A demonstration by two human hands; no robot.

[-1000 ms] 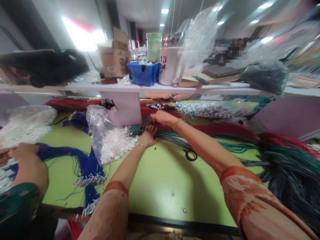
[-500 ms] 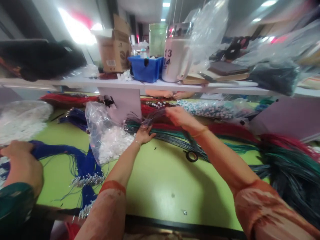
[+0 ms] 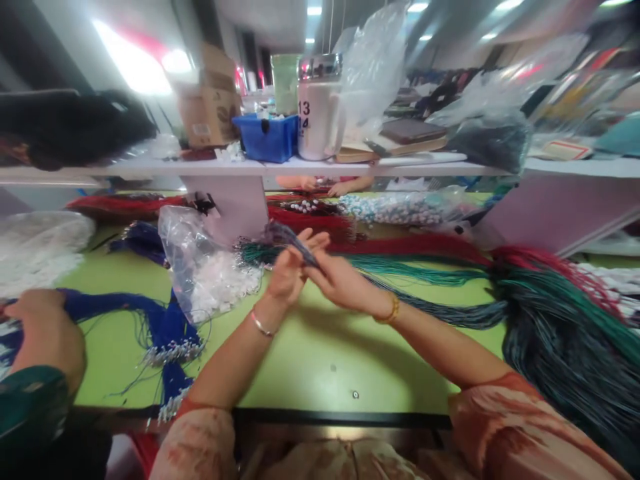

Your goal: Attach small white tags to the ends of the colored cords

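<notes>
A bundle of thin dark grey wires [image 3: 286, 235] is raised above the bench, its loose ends pointing up and left. My right hand [image 3: 343, 283] is closed around it, thumb and fingers pressed together. My left hand [image 3: 287, 277] is palm up under the bundle, fingers stretched out and apart, with the wires crossing between thumb and fingers. Both hands meet over the middle of the bench. Behind them lie long green wires [image 3: 415, 270] and red wires [image 3: 425, 247]. More dark wires [image 3: 450, 313] run right from beneath my right wrist.
A plastic bag of white connectors [image 3: 215, 280] stands left of my hands. Blue wires [image 3: 167, 323] lie farther left, near a co-worker's hand [image 3: 45, 327]. A thick wire heap [image 3: 560, 353] fills the right side. A shelf [image 3: 200, 170] crosses behind, holding a blue bin [image 3: 267, 137] and mug [image 3: 317, 117].
Both hands have come together and nearer to me, lifting the dark wire bundle off the bench. The black tape roll seen earlier below my right forearm no longer shows. The view has shifted right.
</notes>
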